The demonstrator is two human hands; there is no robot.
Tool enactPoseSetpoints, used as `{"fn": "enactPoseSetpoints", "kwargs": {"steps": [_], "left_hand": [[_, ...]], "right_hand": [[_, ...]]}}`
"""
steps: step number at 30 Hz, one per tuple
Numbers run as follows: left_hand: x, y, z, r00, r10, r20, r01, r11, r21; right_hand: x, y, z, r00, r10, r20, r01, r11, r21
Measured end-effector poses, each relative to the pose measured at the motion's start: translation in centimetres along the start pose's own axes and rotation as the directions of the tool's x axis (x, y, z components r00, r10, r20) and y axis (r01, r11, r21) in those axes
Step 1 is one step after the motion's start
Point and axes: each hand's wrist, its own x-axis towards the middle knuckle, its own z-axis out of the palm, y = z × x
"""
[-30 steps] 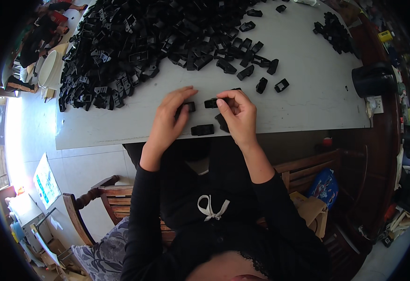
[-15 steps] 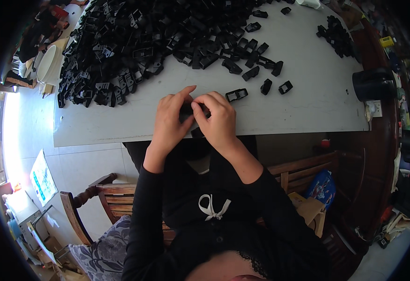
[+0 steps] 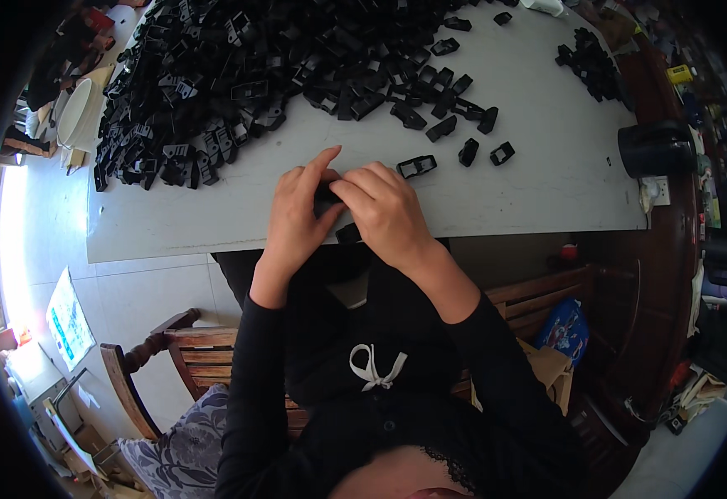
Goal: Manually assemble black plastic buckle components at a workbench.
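Note:
Near the table's front edge, my left hand (image 3: 295, 218) is closed around a small black plastic part (image 3: 327, 195), its index finger sticking up. My right hand (image 3: 386, 214) meets it from the right, fingertips pinched at the same part. The fingers cover most of the piece, so its shape is hard to make out. Another black part (image 3: 348, 234) lies at the table edge, partly under my right hand. Just beyond my right knuckles is a black frame-like part (image 3: 416, 166) with an opening in it.
A large heap of black plastic parts (image 3: 239, 83) covers the table's (image 3: 529, 195) far left, with several strays to its right. A smaller black pile (image 3: 592, 65) sits at far right, above a black cylindrical container (image 3: 656, 150). Behind me is a wooden bench (image 3: 205, 337).
My right hand has turned slightly and its forearm has swung outward to the right. My left hand keeps its hold on the black part. The whole view has shifted a little.

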Motion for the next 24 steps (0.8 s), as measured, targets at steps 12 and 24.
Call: {"fn": "enactPoseSetpoints", "kwargs": {"steps": [12, 24], "left_hand": [[-0.1, -0.1, 0.0, 0.999, -0.037, 0.001, 0.037, 0.999, -0.002], [-0.1, 0.0, 0.0, 0.999, -0.033, -0.006, 0.032, 0.999, -0.040]], "right_hand": [[1.1, 1.1, -0.4, 0.984, -0.109, 0.139, 0.105, 0.994, 0.034], [0.5, 0.3, 0.0, 0.974, -0.160, 0.159, 0.167, 0.985, -0.031]]}}
